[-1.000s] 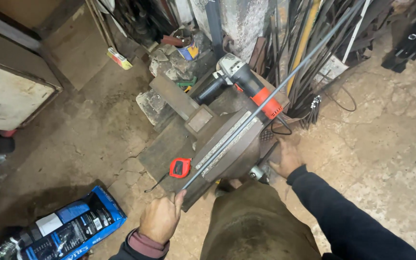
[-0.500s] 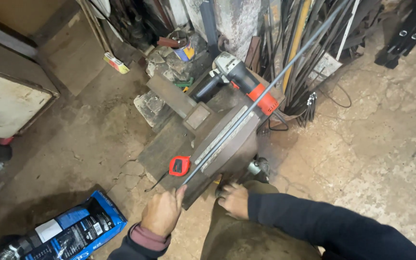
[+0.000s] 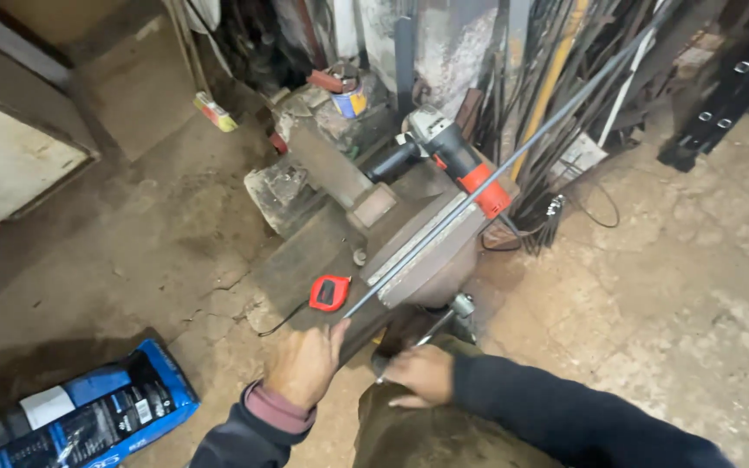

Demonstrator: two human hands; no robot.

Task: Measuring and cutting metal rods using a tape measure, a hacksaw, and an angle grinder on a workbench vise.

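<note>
One long thin steel rod (image 3: 513, 165) lies slantwise in a heavy, rusty vise (image 3: 418, 251). The left hand (image 3: 305, 364) has its grip closed round the rod's near end; the right hand (image 3: 422, 374), just beside it, grips the vise's handle bar (image 3: 431, 328). One red tape measure (image 3: 329, 293) sits just above the left grip. One red-and-black angle grinder (image 3: 452, 156) rests beyond, before a bundle of dark rods (image 3: 548, 78). One blue case (image 3: 88, 416) lies on the dusty concrete floor (image 3: 669, 286), left of the grip.
</note>
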